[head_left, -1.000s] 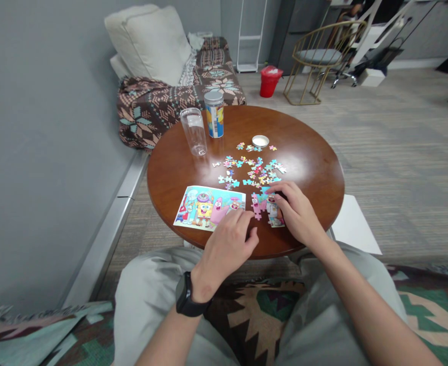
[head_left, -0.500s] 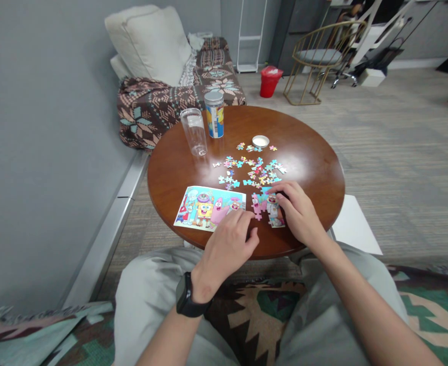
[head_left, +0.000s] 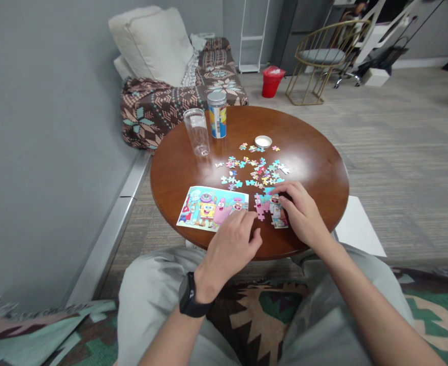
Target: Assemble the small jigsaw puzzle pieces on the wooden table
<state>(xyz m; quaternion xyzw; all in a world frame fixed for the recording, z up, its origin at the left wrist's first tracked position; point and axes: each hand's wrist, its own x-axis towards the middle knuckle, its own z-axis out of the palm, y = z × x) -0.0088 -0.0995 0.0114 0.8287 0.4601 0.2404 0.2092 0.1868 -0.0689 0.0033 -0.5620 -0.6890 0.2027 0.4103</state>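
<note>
A partly joined jigsaw (head_left: 278,216) with pink and blue cartoon figures lies near the table's front edge. My right hand (head_left: 300,212) is over its right side, fingertips at the upper pieces and thumb apart from the fingers. No loose piece shows in that hand. To the left is a printed reference picture (head_left: 208,207) of the cartoon characters. My left hand (head_left: 234,239) rests over its lower right corner, palm down, fingers loosely bent and thumb apart, and I see nothing held in it. Loose jigsaw pieces (head_left: 264,173) lie scattered just beyond.
On the round wooden table (head_left: 311,147) a clear plastic jar (head_left: 197,133) and a lidded printed canister (head_left: 218,116) stand at the back left. A round lid (head_left: 263,142) lies behind the pieces. A sofa (head_left: 178,96) and a red bin (head_left: 272,82) are beyond.
The whole view has shifted slightly, so everything appears a little further right. Both hands keep nearly the same places over the picture and the jigsaw.
</note>
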